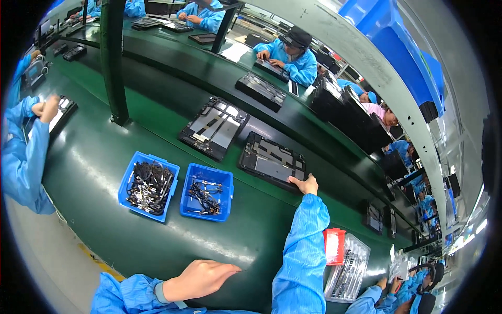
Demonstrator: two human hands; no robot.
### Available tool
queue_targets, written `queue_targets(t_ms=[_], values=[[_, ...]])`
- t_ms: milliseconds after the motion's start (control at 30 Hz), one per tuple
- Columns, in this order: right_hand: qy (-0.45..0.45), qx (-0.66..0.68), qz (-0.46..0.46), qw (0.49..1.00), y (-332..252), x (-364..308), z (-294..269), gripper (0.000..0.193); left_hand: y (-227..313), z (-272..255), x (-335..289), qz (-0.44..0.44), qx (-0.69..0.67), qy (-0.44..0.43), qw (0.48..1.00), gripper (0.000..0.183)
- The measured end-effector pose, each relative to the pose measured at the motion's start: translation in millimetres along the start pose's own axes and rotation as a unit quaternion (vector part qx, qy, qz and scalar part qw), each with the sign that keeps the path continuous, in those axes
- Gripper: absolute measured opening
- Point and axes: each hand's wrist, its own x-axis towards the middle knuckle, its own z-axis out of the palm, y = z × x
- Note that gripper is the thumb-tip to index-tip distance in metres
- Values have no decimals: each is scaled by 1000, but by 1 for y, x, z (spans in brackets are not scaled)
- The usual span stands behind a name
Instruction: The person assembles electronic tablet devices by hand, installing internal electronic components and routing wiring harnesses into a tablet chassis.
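Nearest, at the lower edge: left hand flat on the green desk, palm down, fingers loosely together and pointing right, gripping nothing; well apart from the panel farther off. Just right of the blue sleeve: a clear tray of dark slim parts, a red-and-white packet lying on its near end. Farther up the desk, between the two hands and to the left: two blue bins side by side, the left bin heaped with dark cables and metal bits, the right bin holding fewer of the same. Beyond: right hand stretched forward, fingers open and laid on the near right corner of the black tablet frame; touching rather than clasping, whether any pinch at the edge cannot be told. Frame lying flat, face up, slightly skewed to the desk edge; dark rectangular shell with a grey inner plate, thin black strips and small fittings along its border. Just behind and left: a second open frame, same kind, paler metal plates showing. Farthest: other workers in blue coats along the line.
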Motion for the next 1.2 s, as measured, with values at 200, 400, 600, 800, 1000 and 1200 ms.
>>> queue_targets(t_ms=[200, 400, 600, 800, 1000, 1200], values=[[25, 432, -20, 901, 13, 17, 10, 82, 3, 1, 1, 1, 1, 7, 1000, 14], [21, 647, 1, 762, 42, 27, -6, 35, 11, -4, -5, -3, 7, 13, 1000, 12], [-249, 527, -65, 810, 58, -2, -58, 38, 22, -13, -11, -101, -81, 71, 989, 10], [-414, 354, -183, 818, 12, -72, -29, 32, 8, 0, -9, -123, -73, 0, 990, 9], [-42, 463, -139, 874, 47, -152, -1, 41, -6, 13, -15, -206, -194, 35, 959, 11], [-64, 536, -38, 841, 75, -274, -11, 53, -15, 27, -14, -222, -212, 41, 951, 10]])
